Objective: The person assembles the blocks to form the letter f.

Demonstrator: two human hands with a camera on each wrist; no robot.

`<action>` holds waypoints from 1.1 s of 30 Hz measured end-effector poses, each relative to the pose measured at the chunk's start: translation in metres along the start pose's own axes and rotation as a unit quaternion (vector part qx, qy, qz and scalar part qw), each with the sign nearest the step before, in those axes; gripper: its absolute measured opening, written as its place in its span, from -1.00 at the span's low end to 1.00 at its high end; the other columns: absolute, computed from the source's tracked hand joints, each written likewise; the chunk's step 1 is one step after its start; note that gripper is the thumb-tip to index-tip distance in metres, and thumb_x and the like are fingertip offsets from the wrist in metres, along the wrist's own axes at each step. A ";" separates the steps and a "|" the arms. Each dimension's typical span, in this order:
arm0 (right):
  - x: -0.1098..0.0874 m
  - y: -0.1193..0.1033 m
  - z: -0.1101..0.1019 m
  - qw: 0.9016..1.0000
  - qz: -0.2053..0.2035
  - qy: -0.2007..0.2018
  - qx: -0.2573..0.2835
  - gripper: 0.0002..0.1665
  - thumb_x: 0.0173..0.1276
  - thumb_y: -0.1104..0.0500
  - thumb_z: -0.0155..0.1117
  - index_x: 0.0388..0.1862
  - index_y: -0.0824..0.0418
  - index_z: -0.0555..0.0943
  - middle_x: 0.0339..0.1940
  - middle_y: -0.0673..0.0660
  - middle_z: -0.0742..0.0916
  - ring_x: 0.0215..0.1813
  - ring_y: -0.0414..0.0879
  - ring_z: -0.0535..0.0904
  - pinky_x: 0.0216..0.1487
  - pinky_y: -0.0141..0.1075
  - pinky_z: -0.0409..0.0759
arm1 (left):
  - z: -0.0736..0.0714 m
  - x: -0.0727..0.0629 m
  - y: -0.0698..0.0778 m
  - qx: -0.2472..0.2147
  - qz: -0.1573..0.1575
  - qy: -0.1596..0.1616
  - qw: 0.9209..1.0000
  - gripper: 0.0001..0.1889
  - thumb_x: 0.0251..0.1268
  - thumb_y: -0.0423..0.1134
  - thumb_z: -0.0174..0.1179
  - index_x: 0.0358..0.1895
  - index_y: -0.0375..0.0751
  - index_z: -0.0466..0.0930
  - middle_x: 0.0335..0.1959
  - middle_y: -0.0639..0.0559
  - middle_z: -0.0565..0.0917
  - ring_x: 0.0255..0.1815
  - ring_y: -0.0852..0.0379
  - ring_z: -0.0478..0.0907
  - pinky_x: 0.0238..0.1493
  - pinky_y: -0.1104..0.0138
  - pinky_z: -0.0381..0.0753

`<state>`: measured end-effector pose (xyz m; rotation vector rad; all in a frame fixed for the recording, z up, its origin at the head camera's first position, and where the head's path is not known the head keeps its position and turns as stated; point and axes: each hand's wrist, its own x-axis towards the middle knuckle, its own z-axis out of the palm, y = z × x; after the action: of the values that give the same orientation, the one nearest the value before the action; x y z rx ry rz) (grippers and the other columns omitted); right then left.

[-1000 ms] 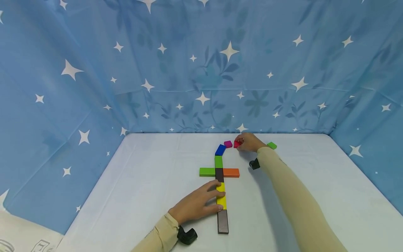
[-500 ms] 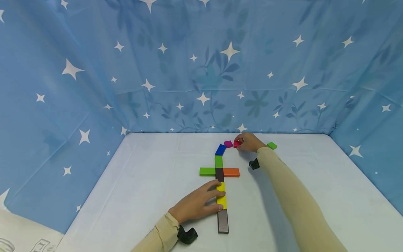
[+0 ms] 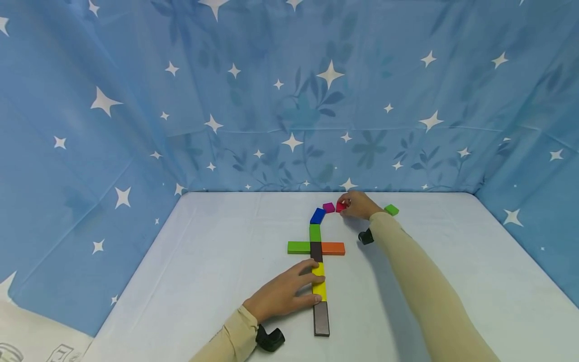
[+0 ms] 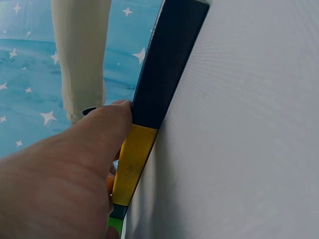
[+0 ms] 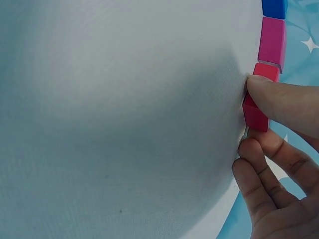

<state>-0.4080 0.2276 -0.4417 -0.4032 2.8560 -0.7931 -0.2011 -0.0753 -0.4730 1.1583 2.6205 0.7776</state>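
My right hand (image 3: 359, 205) pinches a red block (image 3: 341, 206) at the back of the table. The right wrist view has the thumb across the middle of this red block (image 5: 256, 119), with an end showing on either side. Close beyond it lies a magenta block (image 5: 272, 42), then a blue one (image 3: 317, 216). My left hand (image 3: 282, 291) rests with spread fingers on the yellow section (image 3: 319, 291) of the block line. In the left wrist view, the thumb (image 4: 117, 114) lies along the edge where yellow meets the long dark grey block (image 4: 169, 64).
Up the line come a black block (image 3: 316, 251) and a green block (image 3: 314, 233). A second green block (image 3: 298, 247) and an orange block (image 3: 333, 248) stick out sideways. One loose green block (image 3: 391, 209) lies behind the right wrist. A blue star-print curtain (image 3: 253, 100) surrounds the white table (image 3: 217, 251).
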 end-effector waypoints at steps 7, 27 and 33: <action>0.000 0.000 0.000 1.000 0.009 -0.002 0.005 -0.60 0.42 0.27 0.51 0.20 0.32 0.73 -0.19 0.18 0.63 -0.04 0.11 0.52 -0.03 -0.12 0.60 | 0.000 0.000 -0.001 -0.003 -0.003 0.000 1.000 -0.49 0.63 0.18 0.18 0.48 0.12 0.60 0.62 0.09 0.34 0.58 0.06 0.34 0.52 0.15 0.42; -0.005 -0.004 -0.004 1.000 -0.003 -0.002 0.011 -0.48 0.40 0.27 0.52 0.30 0.40 0.65 -0.19 0.20 0.63 -0.07 0.11 0.53 -0.06 -0.13 0.62 | -0.002 0.001 -0.001 -0.002 0.007 0.002 1.000 -0.48 0.64 0.18 0.17 0.49 0.10 0.60 0.62 0.08 0.34 0.57 0.06 0.35 0.51 0.17 0.42; -0.008 0.003 -0.006 1.000 0.007 -0.007 0.007 -0.32 0.38 0.18 0.54 0.43 0.32 0.59 0.13 0.32 0.67 0.18 0.23 0.54 0.17 0.08 0.68 | 0.000 0.000 -0.002 -0.003 0.000 -0.002 1.000 -0.47 0.64 0.20 0.16 0.49 0.11 0.59 0.63 0.09 0.33 0.58 0.06 0.34 0.52 0.15 0.42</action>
<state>-0.4019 0.2356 -0.4381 -0.3859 2.8359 -0.8036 -0.2024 -0.0766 -0.4738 1.1557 2.6128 0.7824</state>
